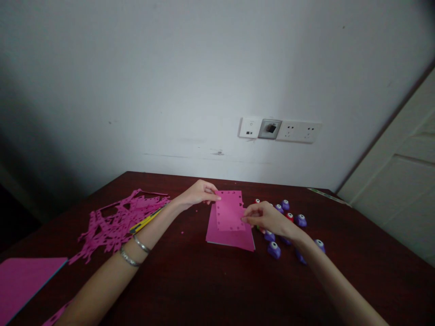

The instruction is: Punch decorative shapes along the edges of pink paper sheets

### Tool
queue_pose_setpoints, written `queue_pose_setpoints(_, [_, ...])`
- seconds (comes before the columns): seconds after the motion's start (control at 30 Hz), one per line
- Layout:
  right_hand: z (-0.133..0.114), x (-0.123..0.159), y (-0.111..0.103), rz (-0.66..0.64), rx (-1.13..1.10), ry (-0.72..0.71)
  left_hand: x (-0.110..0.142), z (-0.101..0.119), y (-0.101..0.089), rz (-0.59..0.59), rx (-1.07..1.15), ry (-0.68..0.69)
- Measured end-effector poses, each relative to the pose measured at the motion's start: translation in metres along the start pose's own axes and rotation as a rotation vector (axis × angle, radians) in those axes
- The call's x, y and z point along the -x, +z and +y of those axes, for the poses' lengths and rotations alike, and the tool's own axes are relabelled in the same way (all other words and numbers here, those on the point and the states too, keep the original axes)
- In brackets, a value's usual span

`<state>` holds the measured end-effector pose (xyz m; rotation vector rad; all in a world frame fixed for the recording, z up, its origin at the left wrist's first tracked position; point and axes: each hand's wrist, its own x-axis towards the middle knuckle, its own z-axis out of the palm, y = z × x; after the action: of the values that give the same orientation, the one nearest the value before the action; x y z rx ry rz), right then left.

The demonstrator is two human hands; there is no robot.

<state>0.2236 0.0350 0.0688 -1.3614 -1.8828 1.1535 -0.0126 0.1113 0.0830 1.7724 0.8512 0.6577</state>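
A pink sheet of paper [229, 213] with small holes punched along its edges is held up between both hands. My left hand [200, 192] pinches its upper left edge, thumb in front. At the lower right edge, the fingers of my right hand [263, 216] are closed on the same sheet. Behind and below it lies a pink paper stack [226, 240] on the dark table. Several purple craft punches [273, 250] with round white tops stand around and beyond my right hand, and a red punch [289, 217] is among them.
A heap of punched pink paper strips [112, 222] lies on the left, with a yellow-and-black cutter [144, 221] partly behind my left forearm. Another pink paper stack [27, 283] sits at the near left. The wall carries sockets [292, 131]; a long strip [329, 196] lies at the back right.
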Motion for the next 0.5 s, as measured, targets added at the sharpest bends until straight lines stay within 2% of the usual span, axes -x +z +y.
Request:
queue_pose_setpoints(0.13, [0.001,0.000,-0.001,0.017,0.013,0.034,-0.001,-0.001,0.000,-0.003,0.011,-0.004])
queue_pose_setpoints(0.27, [0.003,0.002,-0.011,-0.008,0.021,0.010,0.000,-0.001,-0.001,-0.001,0.012,-0.005])
queue_pose_setpoints(0.5, [-0.003,0.005,-0.032,0.267,0.046,-0.009,0.000,-0.001,0.005,-0.069,0.006,-0.032])
